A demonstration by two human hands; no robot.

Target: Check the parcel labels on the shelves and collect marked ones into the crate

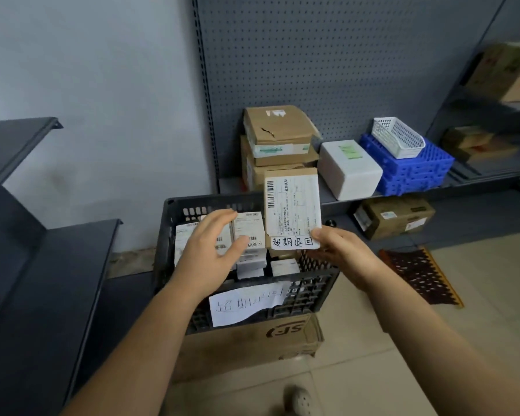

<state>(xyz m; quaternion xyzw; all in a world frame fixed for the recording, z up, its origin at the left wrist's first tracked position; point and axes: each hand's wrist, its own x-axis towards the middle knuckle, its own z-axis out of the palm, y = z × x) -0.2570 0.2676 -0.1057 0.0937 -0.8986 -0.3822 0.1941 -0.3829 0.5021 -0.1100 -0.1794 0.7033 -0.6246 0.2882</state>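
1. As it hangs above the crate [168, 223], the parcel [291, 202] looks like a small, flat cardboard box, light enough to judge by the way one hand carries it by a corner. It seems stiff, with a shipping label over its face and a handwritten slip [293, 242] along the lower edge.
2. That slip looks thin and may tear or peel, so I would hold the cardboard sides rather than the paper.
3. The right hand [342, 253] pinches the parcel's lower right corner, thumb on the front, forearm reaching up from below.
4. The left hand [213, 250] hovers over the packed parcels [249, 232] in the crate, fingers loose, thumb apart, holding nothing.
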